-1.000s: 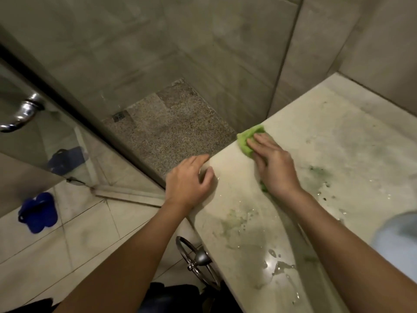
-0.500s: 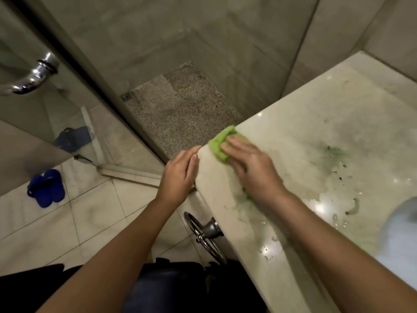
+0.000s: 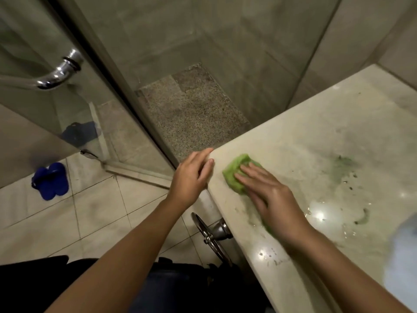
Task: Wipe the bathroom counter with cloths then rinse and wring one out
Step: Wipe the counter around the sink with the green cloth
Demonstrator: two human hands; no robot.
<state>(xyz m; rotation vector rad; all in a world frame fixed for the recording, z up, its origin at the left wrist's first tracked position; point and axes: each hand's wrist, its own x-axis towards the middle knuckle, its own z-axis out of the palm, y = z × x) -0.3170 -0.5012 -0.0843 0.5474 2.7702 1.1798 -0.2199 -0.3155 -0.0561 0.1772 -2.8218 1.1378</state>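
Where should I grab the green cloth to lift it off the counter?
Probably the bunched end of the cloth poking out past the right hand, near the counter corner. Come from above, fingers pinching that raised fold; the rest lies pressed flat under the palm, offering little to catch.

You work in dim, yellow-green light with soft, faint shadows. White glare spots sit on the wet tabletop (image 3: 304,136) near your right forearm, and the chrome door handle (image 3: 61,72) carries a hard highlight. A pale blurred shape (image 3: 404,247) at the right edge is out of focus. The wide lens bends straight lines towards the borders.
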